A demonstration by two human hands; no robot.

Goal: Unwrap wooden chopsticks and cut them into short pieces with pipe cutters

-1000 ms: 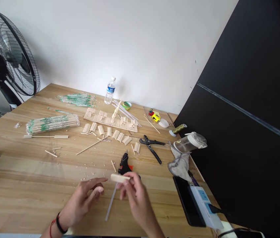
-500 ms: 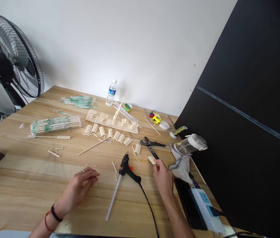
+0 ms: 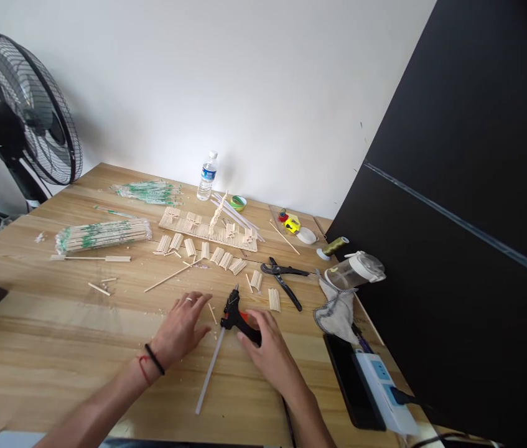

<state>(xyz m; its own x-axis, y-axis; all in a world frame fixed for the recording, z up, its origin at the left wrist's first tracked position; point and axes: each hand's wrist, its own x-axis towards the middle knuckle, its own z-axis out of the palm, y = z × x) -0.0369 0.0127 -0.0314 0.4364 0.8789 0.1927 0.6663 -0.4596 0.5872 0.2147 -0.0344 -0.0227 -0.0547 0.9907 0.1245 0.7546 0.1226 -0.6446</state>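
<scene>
A black hot glue gun (image 3: 232,311) with an orange trigger lies on the table, its nozzle pointing away from me. A long translucent glue stick (image 3: 209,372) sticks out of its back end. My right hand (image 3: 267,345) has its thumb and fingers around the gun's handle, partly hiding it. Just left of the gun, my left hand (image 3: 183,323) hovers low, empty, fingers apart. Near its fingertips lies a short wooden stick (image 3: 213,313). A small panel of joined sticks (image 3: 274,300) lies beyond my right hand, beside black pliers (image 3: 286,280).
Behind stand a stick-built model (image 3: 207,233), several small stick panels (image 3: 226,258) and a water bottle (image 3: 207,176). Bundled chopsticks (image 3: 103,235) lie left. At right are a cloth (image 3: 336,311), a clear jug (image 3: 355,269), a phone (image 3: 351,382) and a power strip (image 3: 387,392).
My right hand has let go of the small stick panel, leaving it near the pliers, and moved left to the glue gun handle. My left hand has moved right and forward toward the gun.
</scene>
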